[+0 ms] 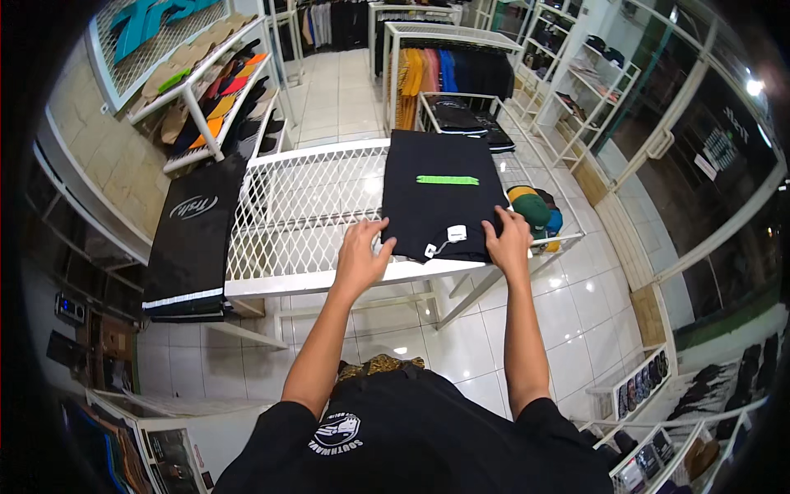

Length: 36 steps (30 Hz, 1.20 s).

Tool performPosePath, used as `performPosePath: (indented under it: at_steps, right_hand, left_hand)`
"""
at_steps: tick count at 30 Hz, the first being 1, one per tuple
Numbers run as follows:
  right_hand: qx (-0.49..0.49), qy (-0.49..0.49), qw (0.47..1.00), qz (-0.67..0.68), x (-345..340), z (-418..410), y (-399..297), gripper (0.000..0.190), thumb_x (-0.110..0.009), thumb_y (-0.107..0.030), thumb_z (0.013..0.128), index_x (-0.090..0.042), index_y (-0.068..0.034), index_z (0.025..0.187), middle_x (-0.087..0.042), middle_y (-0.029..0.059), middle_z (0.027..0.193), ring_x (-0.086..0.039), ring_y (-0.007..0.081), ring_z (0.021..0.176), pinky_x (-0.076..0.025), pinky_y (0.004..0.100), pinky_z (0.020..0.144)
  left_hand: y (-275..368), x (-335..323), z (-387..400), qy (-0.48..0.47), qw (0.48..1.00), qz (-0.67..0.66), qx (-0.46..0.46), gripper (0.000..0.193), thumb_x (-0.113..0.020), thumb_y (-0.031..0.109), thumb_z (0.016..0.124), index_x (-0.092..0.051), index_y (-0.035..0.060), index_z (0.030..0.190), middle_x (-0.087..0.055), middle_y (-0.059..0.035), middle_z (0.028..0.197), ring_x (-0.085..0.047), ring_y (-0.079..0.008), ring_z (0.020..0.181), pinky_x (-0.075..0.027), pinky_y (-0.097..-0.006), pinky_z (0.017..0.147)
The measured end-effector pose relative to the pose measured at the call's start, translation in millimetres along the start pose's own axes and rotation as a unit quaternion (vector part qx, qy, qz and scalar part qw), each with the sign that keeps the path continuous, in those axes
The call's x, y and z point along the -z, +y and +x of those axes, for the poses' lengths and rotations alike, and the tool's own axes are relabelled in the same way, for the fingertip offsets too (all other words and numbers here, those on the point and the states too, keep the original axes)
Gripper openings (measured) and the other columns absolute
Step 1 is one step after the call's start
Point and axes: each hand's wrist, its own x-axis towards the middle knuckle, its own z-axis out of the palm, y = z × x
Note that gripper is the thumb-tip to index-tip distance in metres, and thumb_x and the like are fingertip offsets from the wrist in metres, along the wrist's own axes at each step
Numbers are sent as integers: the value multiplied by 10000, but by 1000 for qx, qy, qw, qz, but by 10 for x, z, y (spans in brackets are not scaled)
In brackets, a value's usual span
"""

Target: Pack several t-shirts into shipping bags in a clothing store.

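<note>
A black T-shirt (444, 154), folded into a rectangle with a green printed strip, lies on the right part of a white metal mesh table (296, 210). Its collar faces me, with a white hang tag (430, 251) on a loop and a white neck label (457, 233). At the shirt's lower left edge is my left hand (363, 254), thumb and fingers apart. My right hand (508, 239) rests against the lower right edge, fingers also spread. Neither hand is closed around the cloth.
A stack of black clear-bagged garments (194, 228) covers the table's left end. Beyond the right side, a wire bin (571, 236) holds several caps (529, 208); more bagged garments (457, 116) lie behind. A cap rack (203, 102) stands back left, hanging clothes (432, 71) farther off, a glass door (710, 148) at right.
</note>
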Motion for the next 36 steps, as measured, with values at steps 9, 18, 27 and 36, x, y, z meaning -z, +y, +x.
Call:
performPosePath:
  at_steps: [9,18,27,36]
  right_hand:
    - [125,-69,938,315,-154,-348,-1811,260,-717,-107,854,-713,-33,1102,-693,152,999,-678,287,885,-520,378,811]
    - [201,-288,863,364,-1277,-577,-3929,343,-718,-308,853,-724,-54,1082,-748,138,869,-731,284,743,-564,417,701]
    - [175,-261,920,235,-1793,-611,-4727,540,-772,-285,816,-615,-72,1286,-736,181,963,-714,372,879,-548,464,764]
    - [54,-127,921,365,-1337,-266,-4233,416,-682,-120,899,-607,-72,1306,-730,214,855,-702,329,635,-536,400,628]
  left_hand:
    - [-431,1645,-734,166,971,123,123,248,-683,140,897,-722,29,1115,-700,-178,1096,-633,-374,1072,-489,-445,934]
    - [-1505,2713,-1298,120,891,321,298,483,-557,424,987,-652,84,1317,-555,-157,1433,-395,-396,1403,-174,-584,1186]
    - [-1333,2724,-1316,115,927,252,253,451,-566,386,992,-666,62,1288,-592,-163,1387,-422,-379,1390,-160,-572,1197]
    - [-1134,2606,-906,91,963,186,170,502,-593,366,981,-596,31,1354,-555,-190,1415,-402,-404,1392,-167,-573,1189]
